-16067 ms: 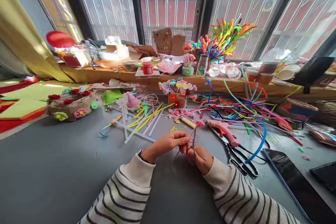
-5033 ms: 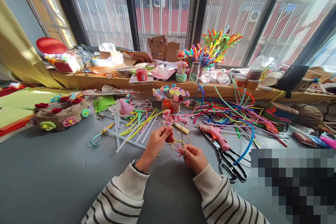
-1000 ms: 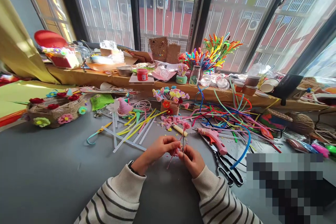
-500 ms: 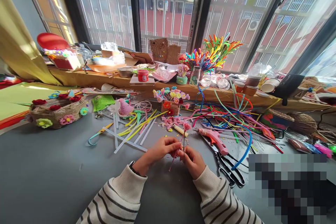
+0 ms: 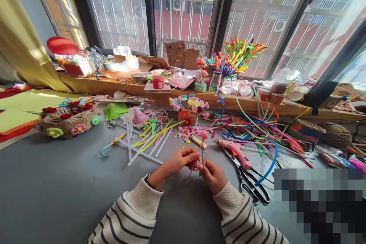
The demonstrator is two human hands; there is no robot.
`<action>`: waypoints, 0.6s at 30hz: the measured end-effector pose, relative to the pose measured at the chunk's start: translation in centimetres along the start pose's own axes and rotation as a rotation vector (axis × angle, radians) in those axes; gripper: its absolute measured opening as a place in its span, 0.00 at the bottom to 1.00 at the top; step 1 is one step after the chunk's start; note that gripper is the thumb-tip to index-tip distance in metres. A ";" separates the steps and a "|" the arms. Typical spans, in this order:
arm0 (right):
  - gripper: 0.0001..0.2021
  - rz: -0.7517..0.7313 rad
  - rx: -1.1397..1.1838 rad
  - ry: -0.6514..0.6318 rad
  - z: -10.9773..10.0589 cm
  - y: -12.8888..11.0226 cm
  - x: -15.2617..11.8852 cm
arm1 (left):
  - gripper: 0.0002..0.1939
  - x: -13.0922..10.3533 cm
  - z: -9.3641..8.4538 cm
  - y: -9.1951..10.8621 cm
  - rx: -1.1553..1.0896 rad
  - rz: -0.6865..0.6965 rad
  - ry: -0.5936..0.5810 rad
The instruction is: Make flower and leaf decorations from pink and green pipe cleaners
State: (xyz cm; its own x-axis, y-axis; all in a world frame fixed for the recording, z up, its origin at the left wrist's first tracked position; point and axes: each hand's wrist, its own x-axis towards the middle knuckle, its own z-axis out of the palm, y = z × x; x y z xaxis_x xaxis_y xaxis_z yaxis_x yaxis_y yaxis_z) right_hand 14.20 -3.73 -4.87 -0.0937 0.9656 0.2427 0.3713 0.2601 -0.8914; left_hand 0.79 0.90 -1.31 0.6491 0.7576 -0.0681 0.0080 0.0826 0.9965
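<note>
My left hand (image 5: 183, 161) is closed in a pinch on a pink pipe-cleaner flower (image 5: 204, 136); its thin pink stem runs down between the fingers and pokes out below. Close beside it, my right hand (image 5: 214, 175) is closed, fingertips almost touching the left ones. A thin dark, upright tool (image 5: 203, 155) rises from the right fingers next to the stem; its kind is too small to tell. Fuzzy pink material is bunched between both hands, partly hidden by the fingers.
Right of my hands lie black-handled scissors (image 5: 254, 185) and a pink glue gun (image 5: 235, 152). Pink trimmings (image 5: 187, 132), translucent glue sticks (image 5: 130, 148) and tangled pipe cleaners (image 5: 243, 126) spread ahead. A flower-trimmed basket (image 5: 68, 122) stands left; a small flower pot (image 5: 188, 116) stands ahead.
The whole view has shifted slightly, so things appear a little further right. Both hands keep their grip, with hardly any movement of the fingers.
</note>
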 end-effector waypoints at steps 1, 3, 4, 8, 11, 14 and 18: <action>0.17 -0.002 0.022 -0.008 0.0 -0.1 0.0 | 0.13 0.0 0.0 0.0 -0.001 0.004 -0.005; 0.18 -0.016 0.054 -0.024 0.0 -0.4 -0.1 | 0.13 0.0 -0.1 -0.1 0.005 0.011 -0.019; 0.18 -0.020 0.062 -0.029 0.0 -0.5 -0.1 | 0.13 0.1 -0.1 -0.1 0.008 0.012 -0.026; 0.18 -0.015 0.071 -0.038 0.0 -0.5 -0.1 | 0.12 0.0 -0.1 -0.2 0.011 0.010 -0.027; 0.18 0.002 0.079 -0.045 0.1 -0.3 -0.1 | 0.12 -0.1 0.0 -0.1 0.019 0.016 -0.027; 0.17 0.013 0.077 -0.056 0.1 -0.1 -0.2 | 0.12 -0.3 0.0 -0.1 0.036 0.028 -0.029; 0.18 0.000 0.034 -0.020 0.0 0.0 -0.1 | 0.12 -0.2 -0.1 -0.2 0.085 0.037 -0.049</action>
State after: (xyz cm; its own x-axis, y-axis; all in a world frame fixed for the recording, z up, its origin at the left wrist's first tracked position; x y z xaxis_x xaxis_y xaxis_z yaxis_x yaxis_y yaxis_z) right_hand 14.19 -3.82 -4.86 -0.1126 0.9654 0.2354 0.3400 0.2601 -0.9037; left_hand 0.59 0.77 -1.47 0.6865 0.7264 -0.0310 0.0467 -0.0015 0.9989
